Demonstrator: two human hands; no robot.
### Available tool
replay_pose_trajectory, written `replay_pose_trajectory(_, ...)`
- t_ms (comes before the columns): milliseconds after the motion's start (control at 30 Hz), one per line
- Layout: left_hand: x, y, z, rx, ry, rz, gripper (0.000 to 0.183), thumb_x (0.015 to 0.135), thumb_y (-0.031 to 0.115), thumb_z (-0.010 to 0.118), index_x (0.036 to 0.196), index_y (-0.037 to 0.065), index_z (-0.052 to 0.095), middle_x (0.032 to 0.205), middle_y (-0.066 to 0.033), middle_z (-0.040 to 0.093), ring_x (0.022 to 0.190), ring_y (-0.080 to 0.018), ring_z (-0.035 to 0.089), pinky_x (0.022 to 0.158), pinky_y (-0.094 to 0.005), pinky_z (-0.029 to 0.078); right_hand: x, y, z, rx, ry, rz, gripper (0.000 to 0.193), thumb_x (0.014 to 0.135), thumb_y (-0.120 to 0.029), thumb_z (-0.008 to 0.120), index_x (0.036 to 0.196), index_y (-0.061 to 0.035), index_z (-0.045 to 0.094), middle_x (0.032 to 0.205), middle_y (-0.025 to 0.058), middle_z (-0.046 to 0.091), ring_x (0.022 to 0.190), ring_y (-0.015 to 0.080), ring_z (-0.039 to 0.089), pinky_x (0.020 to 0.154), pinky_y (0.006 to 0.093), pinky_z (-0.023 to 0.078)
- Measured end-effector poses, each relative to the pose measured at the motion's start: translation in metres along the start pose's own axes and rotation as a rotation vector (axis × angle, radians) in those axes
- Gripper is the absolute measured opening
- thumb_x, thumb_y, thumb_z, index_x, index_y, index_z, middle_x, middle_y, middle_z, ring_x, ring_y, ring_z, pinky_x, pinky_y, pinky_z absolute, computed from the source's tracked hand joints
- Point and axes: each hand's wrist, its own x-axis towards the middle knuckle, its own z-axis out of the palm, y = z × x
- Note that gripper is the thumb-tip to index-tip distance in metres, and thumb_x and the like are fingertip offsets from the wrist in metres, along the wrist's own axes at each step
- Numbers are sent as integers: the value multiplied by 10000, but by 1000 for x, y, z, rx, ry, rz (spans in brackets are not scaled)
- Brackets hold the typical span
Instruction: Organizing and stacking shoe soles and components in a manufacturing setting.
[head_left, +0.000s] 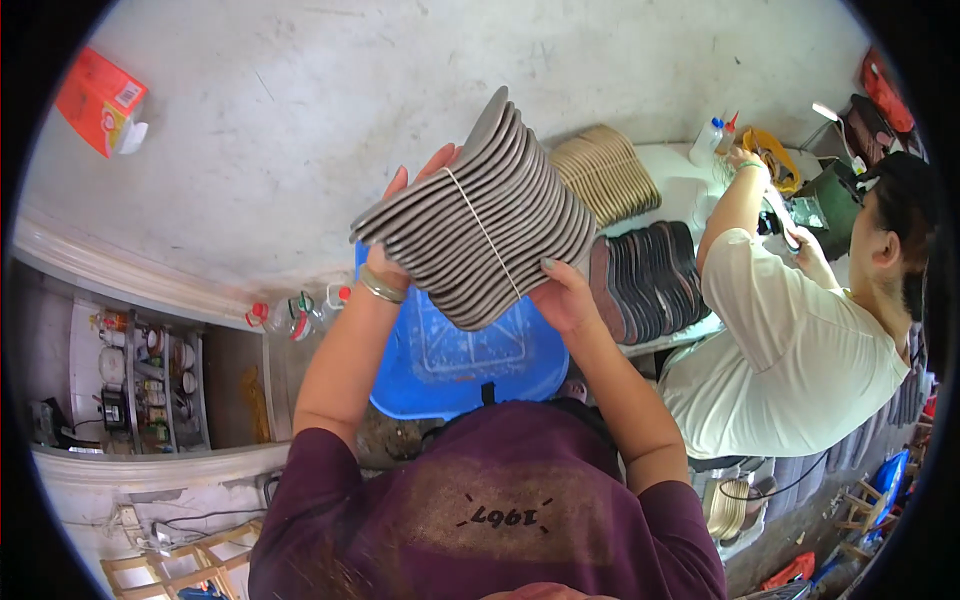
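Between my two hands I hold up a thick bundle of grey shoe soles [470, 220], stacked tight and bound with a thin pale band. My left hand [388, 266] supports the left end, its fingers partly hidden behind the bundle and a bracelet at the wrist. At the lower right corner my right hand [563, 298] grips the edge, thumb on the near side. Below the bundle is a blue plastic tub [420, 390]. Just right of the bundle, tan soles [606, 176] and dark soles [650, 280] stand in rows on a worktable.
A co-worker in a pale shirt [790, 350] works close on my right, both hands at the table. Small bottles [708, 140] stand near them. Plastic bottles [300, 315] lie left of the tub. Farther left is an opening with shelves [165, 385]. A red-orange carton [100, 100] sits upper left.
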Motion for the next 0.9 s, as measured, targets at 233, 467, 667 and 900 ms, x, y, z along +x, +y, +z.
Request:
replay_pose_trajectory(233,42,23,15,146,-55,253,614,950,389,402,1420,-4,366,1417,-160,450,1270,-273,467,1106,-396,345,77,-18,16,-4,-80,-85,540,870,-211,629,1341,-22,446,1314,109,555,1208,271,531,1049,436,400)
replay_pose_trajectory(467,47,57,20,158,-182,350,505,999,408,374,1246,9,561,1480,-119,383,1312,-284,430,1099,-430,369,116,-19,45,32,-131,-66,623,883,-360,659,1370,-49,426,1352,88,530,1248,260,496,1054,434,388)
replay_pose_trajectory(667,31,83,29,263,-20,352,425,957,322,471,1244,24,566,1188,-177,613,1067,-290,603,962,-409,491,129,-12,66,24,-196,-32,629,867,-366,680,1350,-36,449,1333,87,542,1233,264,505,1051,425,389)
replay_pose_trajectory(900,20,86,32,251,-48,399,396,995,323,414,1205,36,588,1141,-180,635,1015,-293,636,913,-422,528,124,-1,79,-19,-201,3,690,884,-512,590,1382,-66,419,1370,72,511,1260,259,479,1042,432,393)
